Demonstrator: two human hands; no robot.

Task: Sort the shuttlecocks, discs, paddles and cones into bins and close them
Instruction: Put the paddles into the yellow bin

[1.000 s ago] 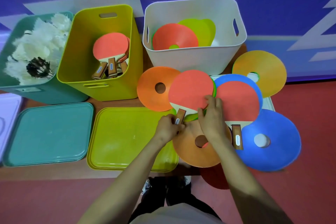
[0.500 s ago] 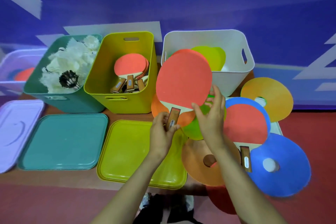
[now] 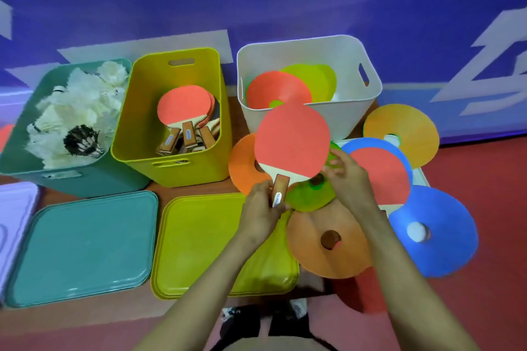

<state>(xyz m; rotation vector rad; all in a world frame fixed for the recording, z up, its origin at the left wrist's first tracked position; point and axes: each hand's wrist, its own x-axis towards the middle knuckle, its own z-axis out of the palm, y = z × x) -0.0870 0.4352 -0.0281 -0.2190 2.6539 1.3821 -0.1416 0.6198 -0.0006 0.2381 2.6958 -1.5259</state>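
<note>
My left hand (image 3: 261, 209) grips the wooden handle of a red paddle (image 3: 292, 142) and holds it raised above the pile, in front of the white bin (image 3: 368, 100). My right hand (image 3: 352, 179) pinches the far edge of a green disc (image 3: 309, 198) just beneath that paddle. A second red paddle (image 3: 382, 177) lies on a blue disc (image 3: 368, 145). The yellow bin (image 3: 176, 171) holds several paddles, the teal bin (image 3: 94, 179) holds white shuttlecocks, and the white bin holds red and green discs.
Loose discs lie around my hands: orange ones (image 3: 242, 165) (image 3: 328, 259), a yellow-orange one (image 3: 413, 134) and a blue one (image 3: 445, 239). A teal lid (image 3: 82, 248), a yellow-green lid (image 3: 199, 239) and a lavender lid (image 3: 14, 222) lie flat in front of the bins.
My left hand has lifted the red paddle off the pile by its handle. My right hand has come up with the edge of the green disc. The view has tilted upward.
</note>
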